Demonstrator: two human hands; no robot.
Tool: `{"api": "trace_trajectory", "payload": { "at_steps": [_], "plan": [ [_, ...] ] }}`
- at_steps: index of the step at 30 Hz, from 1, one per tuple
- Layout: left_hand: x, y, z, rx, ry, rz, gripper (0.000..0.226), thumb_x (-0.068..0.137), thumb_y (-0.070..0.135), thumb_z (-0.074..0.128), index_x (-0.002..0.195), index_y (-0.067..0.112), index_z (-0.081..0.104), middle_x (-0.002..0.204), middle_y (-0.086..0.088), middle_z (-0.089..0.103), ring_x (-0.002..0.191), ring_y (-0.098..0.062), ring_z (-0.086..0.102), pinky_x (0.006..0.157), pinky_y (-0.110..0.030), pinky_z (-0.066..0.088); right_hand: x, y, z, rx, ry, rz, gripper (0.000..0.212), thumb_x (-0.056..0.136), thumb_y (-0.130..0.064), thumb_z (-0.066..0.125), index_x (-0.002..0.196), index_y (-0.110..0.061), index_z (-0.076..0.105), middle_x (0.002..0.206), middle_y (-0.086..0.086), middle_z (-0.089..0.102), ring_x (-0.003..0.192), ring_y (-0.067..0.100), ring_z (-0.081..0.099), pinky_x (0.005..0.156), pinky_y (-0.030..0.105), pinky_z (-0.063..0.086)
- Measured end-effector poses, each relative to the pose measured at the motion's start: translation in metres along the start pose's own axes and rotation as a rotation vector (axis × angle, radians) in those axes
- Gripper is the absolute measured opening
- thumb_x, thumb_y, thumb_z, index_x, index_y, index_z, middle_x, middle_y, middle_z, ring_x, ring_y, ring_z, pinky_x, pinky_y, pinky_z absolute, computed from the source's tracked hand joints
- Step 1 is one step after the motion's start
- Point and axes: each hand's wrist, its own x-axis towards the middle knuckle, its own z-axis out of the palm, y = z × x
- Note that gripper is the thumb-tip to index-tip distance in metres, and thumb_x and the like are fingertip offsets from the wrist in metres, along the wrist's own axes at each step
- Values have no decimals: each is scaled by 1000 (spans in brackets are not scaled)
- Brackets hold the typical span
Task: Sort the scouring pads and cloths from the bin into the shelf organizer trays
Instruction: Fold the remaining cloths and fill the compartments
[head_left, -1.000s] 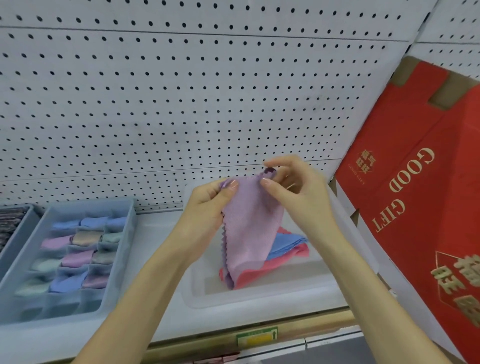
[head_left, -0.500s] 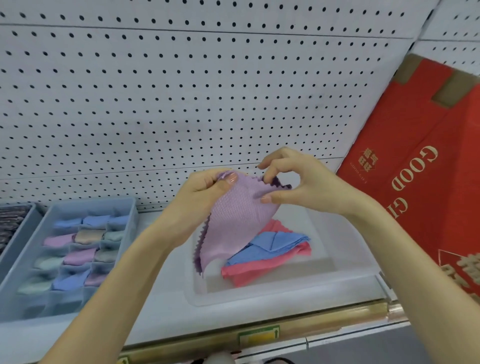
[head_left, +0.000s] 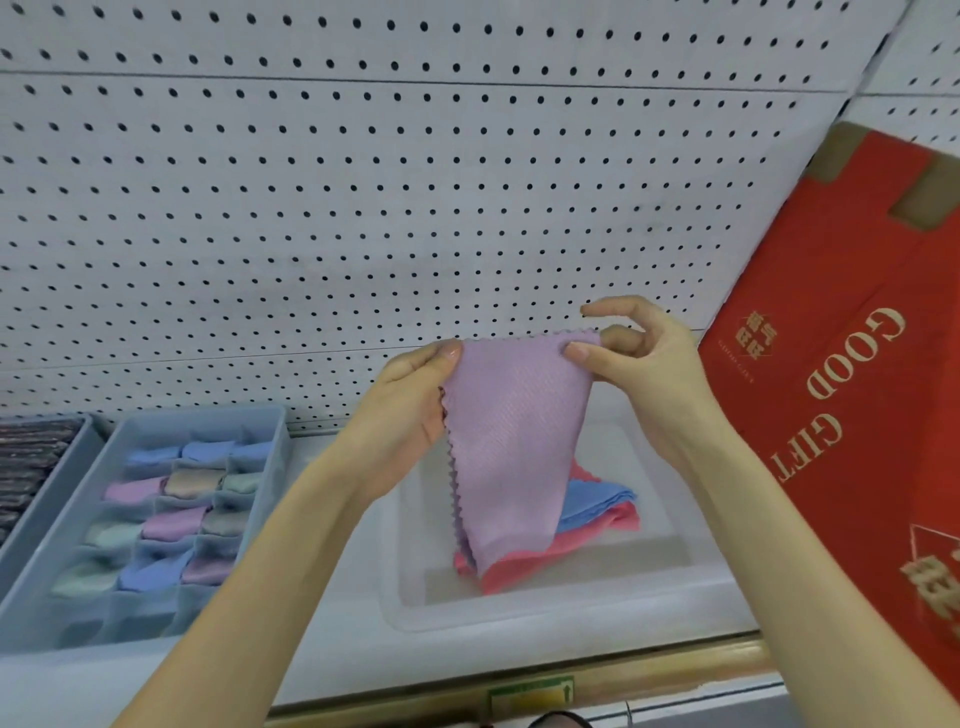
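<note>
Bare shelf (head_left: 332, 613) between organizer tray (head_left: 270, 467) and bin (head_left: 545, 613)

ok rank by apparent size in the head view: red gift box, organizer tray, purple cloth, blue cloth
1. red gift box
2. organizer tray
3. purple cloth, held nearer the camera, so flattered
4. blue cloth, mostly covered

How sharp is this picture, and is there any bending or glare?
Head view: the wide lens bows the pegboard seams; the light is even, with no hard glare; the purple cloth is sharp down to its zigzag edge; the folded cloths in the organizer tray look soft and smeared.
</note>
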Motion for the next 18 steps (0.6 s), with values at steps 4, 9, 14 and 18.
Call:
{"api": "trace_trajectory", "payload": {
  "at_steps": [4,9,14,18],
  "plan": [
    [3,3,5,-122,32,-25,29,103,19,38,99,9,65,92,-3,70,85,-16,65,71,-23,52,0,5,11,38,-77,112,22,67,-23,74,87,-16,72,78,-4,73,78,9,64,82,26,51],
    [10,-3,3,-78,96,-34,32,104,22,38,113,3,62,103,-12,59,95,-23,52,83,-35,40,-1,19,17,-72,6,91,2,78,-9,74,79,-9,73,84,10,73,78,10,62,78,27,50],
    [16,-15,13,172,274,115,32,103,15,40,109,18,71,107,-2,72,97,-19,63,92,-39,48,-6,30,36,-580,351,-172,46,79,-18,75,55,-24,36,49,-7,36,50,11,31,51,23,25],
    [14,-21,35,100,354,161,30,102,17,42,117,19,68,117,2,70,114,-11,62,102,-32,46,-18,29,69,-495,432,-220,39,85,-22,69,62,-31,39,54,-9,43,53,11,41,53,24,34]
  ]
}}
